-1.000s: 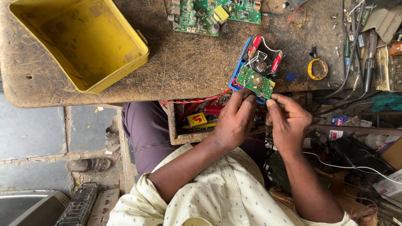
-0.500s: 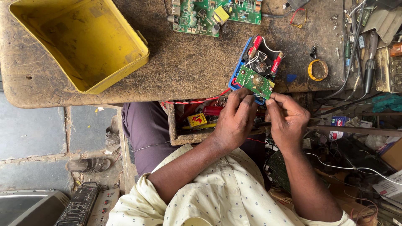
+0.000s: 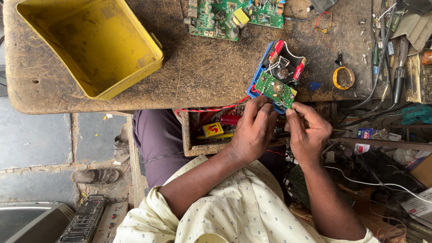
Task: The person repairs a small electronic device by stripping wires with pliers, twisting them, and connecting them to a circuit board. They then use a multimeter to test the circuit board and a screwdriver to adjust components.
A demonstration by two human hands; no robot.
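A small green circuit board (image 3: 274,88) sits tilted over a blue plastic device case (image 3: 280,67) with red parts and wires inside, at the near edge of the worn workbench (image 3: 202,72). My left hand (image 3: 254,128) pinches the board's near left corner and the case beneath it. My right hand (image 3: 308,130) grips the board's near right edge with fingertips. A red twisted wire (image 3: 211,109) runs from the case along the bench edge.
An empty yellow plastic bin (image 3: 90,42) stands at the bench's left. A larger green circuit board (image 3: 231,15) lies at the far edge. A yellow tape roll (image 3: 343,77), tools and cables (image 3: 396,67) crowd the right. An open drawer (image 3: 211,130) of parts sits under the bench.
Both hands have stayed on the small board and case; the fingers shifted only slightly.
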